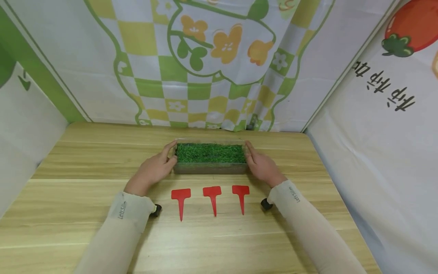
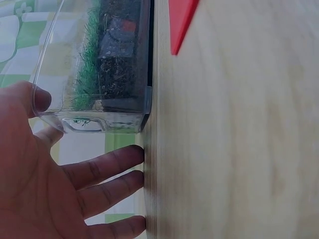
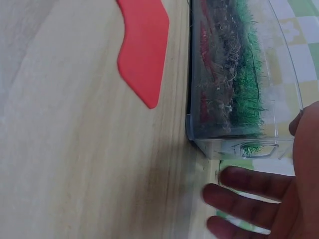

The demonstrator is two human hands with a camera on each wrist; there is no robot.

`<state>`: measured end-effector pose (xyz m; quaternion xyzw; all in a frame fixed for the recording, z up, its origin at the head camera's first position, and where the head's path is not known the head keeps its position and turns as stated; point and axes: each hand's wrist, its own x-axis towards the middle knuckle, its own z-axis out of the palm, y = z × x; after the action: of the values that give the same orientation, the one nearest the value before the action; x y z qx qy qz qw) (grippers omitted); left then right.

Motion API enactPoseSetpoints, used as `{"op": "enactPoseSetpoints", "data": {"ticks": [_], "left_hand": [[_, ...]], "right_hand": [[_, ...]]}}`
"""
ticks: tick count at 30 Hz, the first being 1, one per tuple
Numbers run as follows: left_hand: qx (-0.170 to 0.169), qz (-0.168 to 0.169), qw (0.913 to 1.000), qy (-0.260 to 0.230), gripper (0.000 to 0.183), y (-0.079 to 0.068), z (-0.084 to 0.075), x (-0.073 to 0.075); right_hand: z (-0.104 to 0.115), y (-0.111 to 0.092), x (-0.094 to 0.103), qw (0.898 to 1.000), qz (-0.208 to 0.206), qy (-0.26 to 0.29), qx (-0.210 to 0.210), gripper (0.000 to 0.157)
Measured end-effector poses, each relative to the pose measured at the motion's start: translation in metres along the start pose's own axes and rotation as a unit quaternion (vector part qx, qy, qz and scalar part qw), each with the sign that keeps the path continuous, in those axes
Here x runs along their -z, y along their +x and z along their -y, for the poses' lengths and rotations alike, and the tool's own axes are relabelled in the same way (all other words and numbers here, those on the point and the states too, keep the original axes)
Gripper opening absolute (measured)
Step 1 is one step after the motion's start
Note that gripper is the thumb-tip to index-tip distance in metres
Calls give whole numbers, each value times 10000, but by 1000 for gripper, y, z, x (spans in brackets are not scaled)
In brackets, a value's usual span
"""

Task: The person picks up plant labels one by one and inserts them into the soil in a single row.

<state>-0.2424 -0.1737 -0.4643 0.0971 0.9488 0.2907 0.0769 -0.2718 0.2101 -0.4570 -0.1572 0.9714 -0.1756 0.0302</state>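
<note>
Counter (image 1: 191,243): pale wood grain, backed by a green-and-yellow checked floral cloth (image 1: 198,91).
Writing: black Chinese characters (image 1: 401,99) on the right-hand white cloth (image 1: 383,140); print on both pale sleeves (image 1: 318,228) seemingly begins "Lets".
Box: clear plastic rectangular box (image 1: 210,169), on the counter toward the back; green artificial grass (image 1: 205,152) over a dark layer (image 2: 117,69) inside.
Hands: left hand (image 1: 152,169) and right hand (image 1: 265,167) each grasp one end.
Tags: three red T-shaped tags (image 1: 212,191), a row before the box, tips pointing away from it.
</note>
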Motion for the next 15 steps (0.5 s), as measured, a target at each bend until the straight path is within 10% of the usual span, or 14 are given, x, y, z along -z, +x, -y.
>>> {"op": "enactPoseSetpoints", "data": {"ticks": [9, 15], "left_hand": [[68, 82, 9999, -98, 63, 0, 0, 3], [47, 88, 9999, -100, 63, 1, 0, 1]], "right_hand": [[7, -2, 3, 9953, -737, -141, 613, 63], [21, -5, 8, 9733, -1915, -555, 1136, 42]]}}
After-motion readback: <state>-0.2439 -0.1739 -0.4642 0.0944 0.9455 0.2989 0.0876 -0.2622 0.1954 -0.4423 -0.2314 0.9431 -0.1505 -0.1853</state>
